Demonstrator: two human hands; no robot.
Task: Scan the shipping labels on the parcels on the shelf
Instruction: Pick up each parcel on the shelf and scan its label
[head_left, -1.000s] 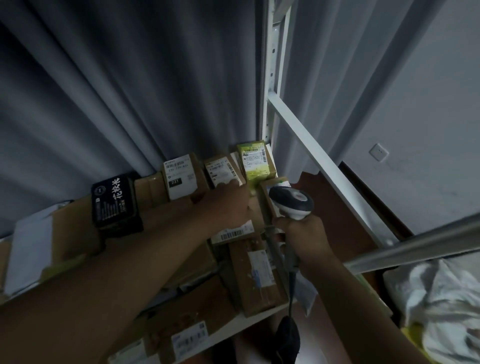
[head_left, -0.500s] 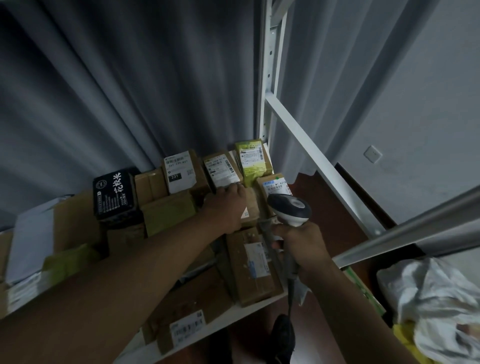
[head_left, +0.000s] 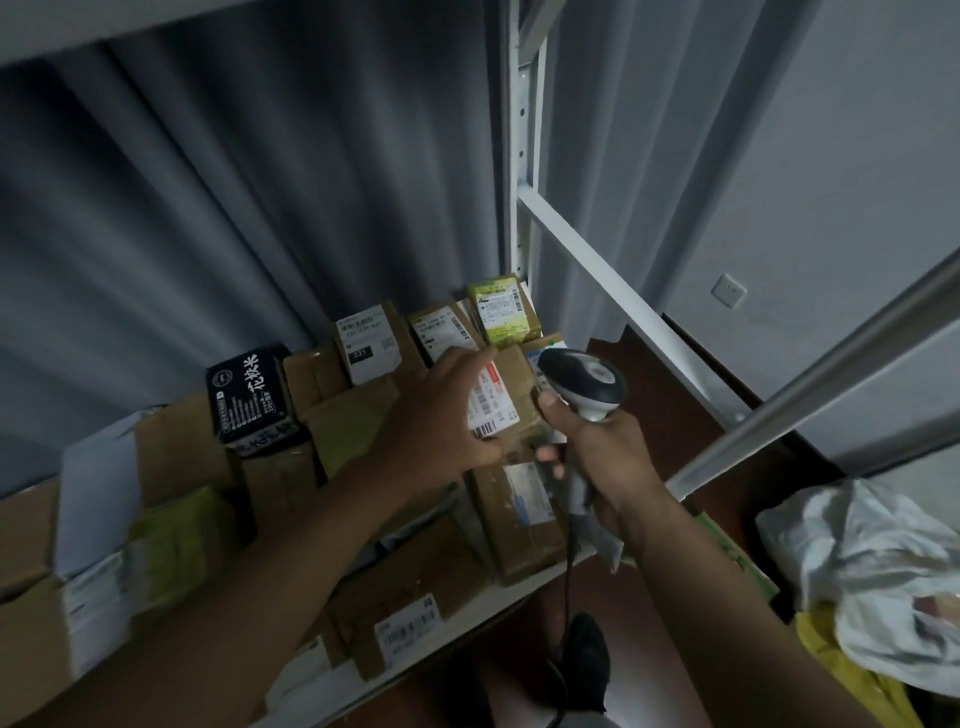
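My left hand (head_left: 441, 415) grips a small brown parcel (head_left: 511, 400) and tilts it so its white shipping label with a red stripe (head_left: 485, 402) faces up. My right hand (head_left: 597, 447) is shut on a grey and white barcode scanner (head_left: 584, 382), whose head sits just right of that parcel. Behind stand a box with a "231" label (head_left: 366, 345), another labelled box (head_left: 441, 327) and a green parcel (head_left: 501, 312). Several more cardboard parcels cover the shelf (head_left: 467, 629).
A black box with white characters (head_left: 249, 397) stands left. White shelf uprights (head_left: 522, 156) and a diagonal brace (head_left: 623, 306) frame the right side. A grey curtain hangs behind. White and yellow bags (head_left: 872, 571) lie at right. The scanner cable (head_left: 569, 571) hangs down.
My left hand has lifted and turned the small brown parcel, so its red-striped label now shows. The scanner has stayed beside it. The camera has tilted slightly.
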